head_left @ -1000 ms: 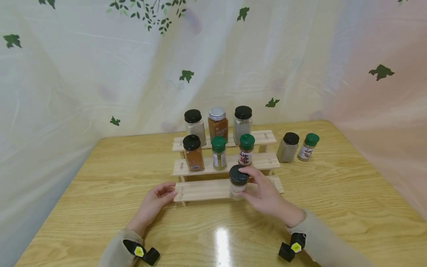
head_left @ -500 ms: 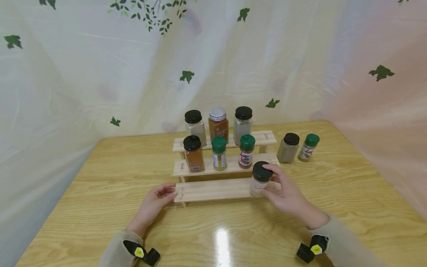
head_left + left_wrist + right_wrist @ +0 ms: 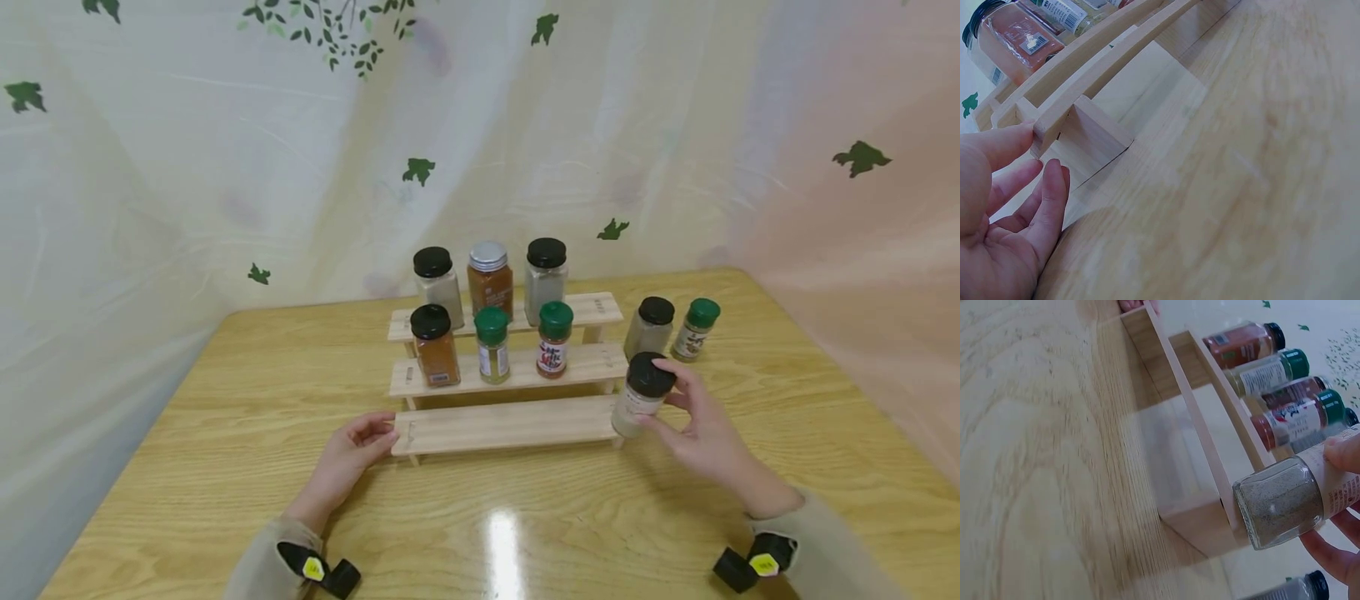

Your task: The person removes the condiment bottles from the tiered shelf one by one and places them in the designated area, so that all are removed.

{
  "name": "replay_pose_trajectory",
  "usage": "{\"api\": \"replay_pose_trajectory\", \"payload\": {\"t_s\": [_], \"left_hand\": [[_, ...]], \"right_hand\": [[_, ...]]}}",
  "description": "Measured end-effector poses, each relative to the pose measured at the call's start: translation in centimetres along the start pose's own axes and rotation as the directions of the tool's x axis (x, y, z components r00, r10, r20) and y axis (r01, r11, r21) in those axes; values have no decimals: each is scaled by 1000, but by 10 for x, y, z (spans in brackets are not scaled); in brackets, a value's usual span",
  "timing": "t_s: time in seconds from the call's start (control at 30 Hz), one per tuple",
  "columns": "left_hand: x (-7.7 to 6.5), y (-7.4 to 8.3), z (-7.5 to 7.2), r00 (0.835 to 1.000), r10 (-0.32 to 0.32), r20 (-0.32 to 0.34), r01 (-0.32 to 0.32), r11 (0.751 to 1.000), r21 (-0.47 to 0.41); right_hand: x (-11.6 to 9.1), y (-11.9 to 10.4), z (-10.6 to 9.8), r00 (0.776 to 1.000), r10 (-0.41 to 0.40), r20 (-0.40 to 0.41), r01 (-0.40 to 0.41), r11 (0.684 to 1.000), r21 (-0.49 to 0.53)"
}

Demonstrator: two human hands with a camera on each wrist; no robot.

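Observation:
My right hand (image 3: 701,433) pinches a spice jar (image 3: 639,400) with a black lid and a pale label; greyish powder shows through its glass in the right wrist view (image 3: 1282,503). The jar leans slightly beside the right end of the lowest step of a three-step wooden spice rack (image 3: 502,427). Whether its base touches the wood I cannot tell. At the rack's left end, my left hand (image 3: 347,458) holds the lowest board's corner with thumb and fingers. In the left wrist view, a digit (image 3: 1007,145) meets the board's end while other fingers curl below.
On the middle step stand an orange-brown jar (image 3: 435,346) and two green-capped jars (image 3: 492,346). Three taller jars line the top step, one silver-lidded (image 3: 490,279). Right of the rack, a black-lidded jar (image 3: 649,327) and a green-capped jar (image 3: 696,329) stand on the table (image 3: 292,367).
My right hand has carried the black-lidded spice jar rightward along the lowest step, from right of its middle to its right end. The left hand stays at the rack's left end.

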State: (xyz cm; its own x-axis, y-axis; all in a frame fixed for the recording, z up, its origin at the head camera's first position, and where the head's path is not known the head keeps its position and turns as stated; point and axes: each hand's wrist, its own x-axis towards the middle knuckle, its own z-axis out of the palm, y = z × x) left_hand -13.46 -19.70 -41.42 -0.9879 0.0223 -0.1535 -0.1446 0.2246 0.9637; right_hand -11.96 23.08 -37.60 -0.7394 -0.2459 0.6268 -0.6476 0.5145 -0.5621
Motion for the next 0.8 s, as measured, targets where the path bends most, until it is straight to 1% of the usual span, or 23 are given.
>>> {"api": "replay_pose_trajectory", "payload": {"t_s": [0.13, 0.37, 0.6, 0.67, 0.8], "left_hand": [[0, -1, -1, 1000, 3, 3, -3, 1000, 0], [1, -2, -1, 1000, 0, 13, 0, 1000, -13], [0, -3, -2, 1000, 1, 7, -1, 1000, -9], [0, -3, -2, 1000, 5, 7, -5, 1000, -3], [-1, -2, -1, 1000, 21, 8, -21, 1000, -4]], "right_hand": [[-3, 7, -10, 1000, 7, -17, -7, 1000, -1], [-10, 12, -25, 991, 123, -43, -125, 991, -52], [-13, 28, -33, 992, 114, -60, -118, 989, -84], [-14, 33, -35, 990, 125, -68, -130, 989, -74], [-16, 41, -40, 981, 173, -88, -178, 982, -54]]}}
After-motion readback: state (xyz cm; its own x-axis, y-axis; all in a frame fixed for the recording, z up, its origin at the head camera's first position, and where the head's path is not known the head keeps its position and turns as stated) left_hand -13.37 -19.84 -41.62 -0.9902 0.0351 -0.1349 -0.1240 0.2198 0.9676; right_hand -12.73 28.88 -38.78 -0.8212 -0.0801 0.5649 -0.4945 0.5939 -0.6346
